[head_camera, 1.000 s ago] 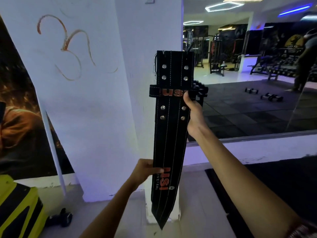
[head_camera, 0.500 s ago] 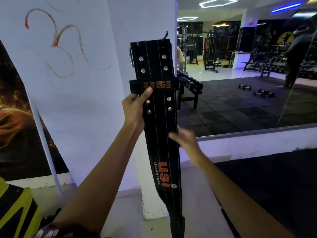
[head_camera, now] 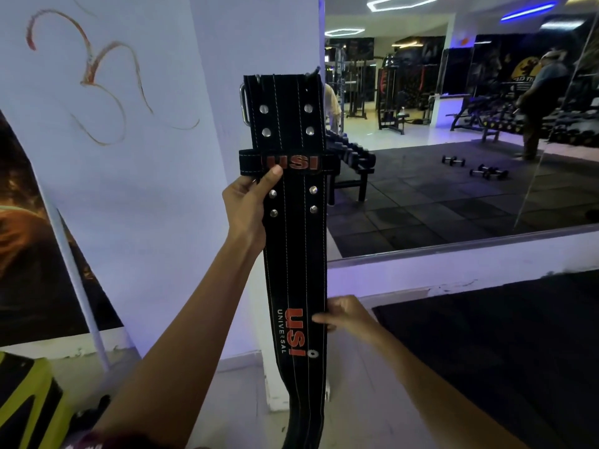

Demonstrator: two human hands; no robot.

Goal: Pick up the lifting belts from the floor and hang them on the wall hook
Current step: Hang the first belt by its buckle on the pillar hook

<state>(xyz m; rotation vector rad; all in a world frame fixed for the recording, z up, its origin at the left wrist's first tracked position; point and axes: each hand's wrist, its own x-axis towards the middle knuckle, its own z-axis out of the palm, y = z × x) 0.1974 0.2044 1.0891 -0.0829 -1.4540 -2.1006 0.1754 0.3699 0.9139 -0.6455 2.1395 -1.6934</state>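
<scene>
White pillar [head_camera: 181, 157], wall mirror [head_camera: 453, 157], black rubber floor mat [head_camera: 502, 351], hexagonal ceiling light [head_camera: 400, 1]

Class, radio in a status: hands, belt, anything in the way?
Left hand gripping belt under its loop. Right hand pinching lower edge. Belt top at hook. Nothing blocking.

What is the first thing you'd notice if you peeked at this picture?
A long black belt with red USI letters hangs down the middle against a white pillar. The left hand grips its edge just under the loop, and the right hand touches it lower down by the logo. To the right, a big mirror shows dumbbells lying on the dark gym floor.
</scene>
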